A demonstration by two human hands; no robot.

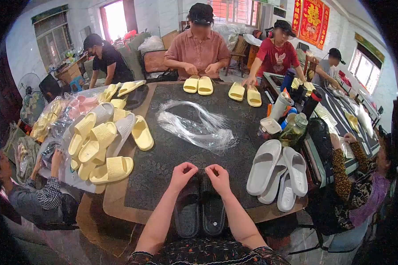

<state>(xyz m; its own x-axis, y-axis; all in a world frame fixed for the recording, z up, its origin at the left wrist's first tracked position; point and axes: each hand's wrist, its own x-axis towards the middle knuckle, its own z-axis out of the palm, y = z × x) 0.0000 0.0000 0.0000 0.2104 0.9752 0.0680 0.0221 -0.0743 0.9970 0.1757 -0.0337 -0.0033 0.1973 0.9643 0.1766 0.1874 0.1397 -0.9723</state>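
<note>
Where slippers [188, 216] lie, dk tbl [245, 128], wht walls [86, 13]

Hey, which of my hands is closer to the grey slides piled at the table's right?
Right. Your right hand is left of the grey slides, with a gap; your left hand is farther left, past the right one.

Daylight burns out the right-hand window [368, 66] as glare glints off clear plastic strands [188, 132]; fisheye distortion (black at the rim) bows the table edge [114, 204].
</note>
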